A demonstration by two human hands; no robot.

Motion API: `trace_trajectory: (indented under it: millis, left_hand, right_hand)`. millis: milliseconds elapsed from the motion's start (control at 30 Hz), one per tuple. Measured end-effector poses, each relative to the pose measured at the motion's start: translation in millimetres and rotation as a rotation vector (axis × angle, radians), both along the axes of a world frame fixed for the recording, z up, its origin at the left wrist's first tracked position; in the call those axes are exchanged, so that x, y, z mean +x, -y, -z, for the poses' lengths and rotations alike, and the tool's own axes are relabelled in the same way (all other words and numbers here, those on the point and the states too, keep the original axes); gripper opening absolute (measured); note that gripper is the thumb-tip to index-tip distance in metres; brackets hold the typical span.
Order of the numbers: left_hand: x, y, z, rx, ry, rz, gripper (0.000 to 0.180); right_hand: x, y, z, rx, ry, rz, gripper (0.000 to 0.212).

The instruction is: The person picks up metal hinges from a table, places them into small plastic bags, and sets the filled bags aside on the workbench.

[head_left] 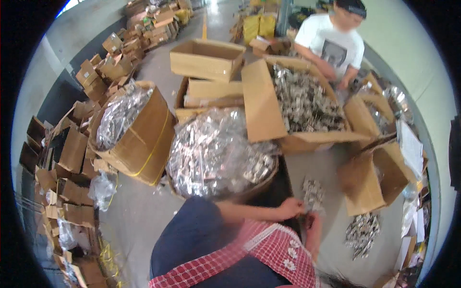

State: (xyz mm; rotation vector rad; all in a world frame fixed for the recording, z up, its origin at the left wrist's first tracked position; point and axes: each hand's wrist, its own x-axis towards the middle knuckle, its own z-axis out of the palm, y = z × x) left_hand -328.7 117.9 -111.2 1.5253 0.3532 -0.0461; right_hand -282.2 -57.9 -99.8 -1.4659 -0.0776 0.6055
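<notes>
A small clear plastic bag of silvery metal pieces (313, 191) lies on the grey worktop in front of me. At its near end, my left hand (291, 208) is closed with the fingertips pinched together at the bag's edge. Close beside it, my right hand (312, 222) is also closed at the same end of the bag. The fine detail of the fingers is blurred. To the right of my hands lies a loose pile of metal pieces (362, 235). Left of the worktop, a big carton holds a heap of filled clear bags (216, 153).
An open carton of loose metal parts (309, 103) stands ahead, with an open box (377, 180) tipped at the right. Another bag-filled carton (144, 137) stands left. A co-worker in a white shirt (331, 43) is across the worktop. Flattened cartons (72, 149) line the left wall.
</notes>
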Motion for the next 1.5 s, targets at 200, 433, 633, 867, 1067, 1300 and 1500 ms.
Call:
trace_trajectory:
  millis: [200,433,633,867,1067,1300,1500]
  left_hand:
    - [-19,-27,4,-0.117,-0.137,-0.068,0.014]
    - [-32,-40,2,-0.285,-0.208,0.047,0.011]
    - [-37,-62,9,-0.247,-0.374,0.384,0.020]
    - [-2,-41,-1,-0.398,-0.539,0.415,0.037]
    - [-23,-49,-8,-0.068,-0.119,0.124,0.028]
    - [-104,-144,-140,0.084,0.142,-0.047,0.029]
    - [-238,-273,-220,0.162,0.545,-0.806,0.046]
  right_hand:
    - [59,24,24,-0.088,-0.324,0.110,0.021]
    - [37,34,-2,-0.105,-0.332,0.079,0.013]
    - [16,41,-33,-0.276,-0.208,-0.150,0.015]
    - [62,63,-98,-0.400,0.016,-0.583,0.021]
    - [166,46,-239,-0.301,0.555,0.106,0.034]
    - [432,138,-110,-0.856,0.854,-0.086,0.028]
    - [441,29,-73,-1.150,0.827,-0.196,0.028]
